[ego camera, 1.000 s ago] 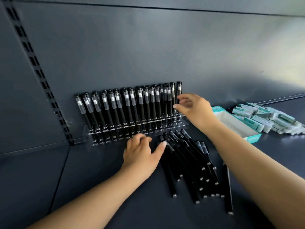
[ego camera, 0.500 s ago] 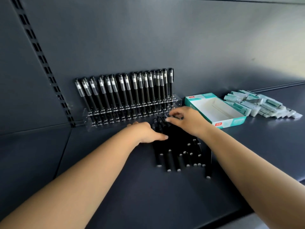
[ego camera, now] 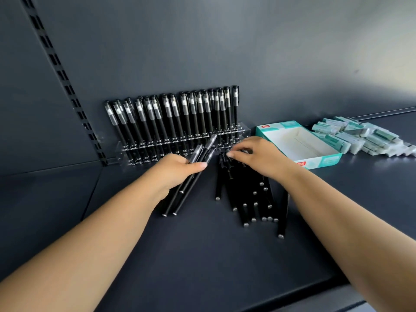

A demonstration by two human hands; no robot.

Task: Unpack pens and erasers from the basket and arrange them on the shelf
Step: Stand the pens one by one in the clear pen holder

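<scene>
A clear acrylic pen rack [ego camera: 244, 131] stands against the shelf's back wall, filled with several upright black pens [ego camera: 186, 113]. My left hand [ego camera: 177, 171] grips a small bunch of black pens [ego camera: 193, 176] lifted off the shelf, caps pointing toward the rack. A pile of loose black pens [ego camera: 252, 199] lies on the dark shelf [ego camera: 202, 255] in front of the rack. My right hand [ego camera: 258, 158] rests on the top end of that pile, fingers curled over the caps. Whether it holds a pen is hidden. Several wrapped erasers [ego camera: 364, 138] lie heaped at the right.
An open teal and white cardboard box [ego camera: 324, 159] sits empty between the pens and the erasers. A slotted upright [ego camera: 67, 86] runs down the back wall at the left. The shelf's front edge [ego camera: 315, 296] lies near the bottom right.
My left hand has picked up a few pens from the pile and lifted them leftward. My right hand came down from the rack's right end onto the pile.
</scene>
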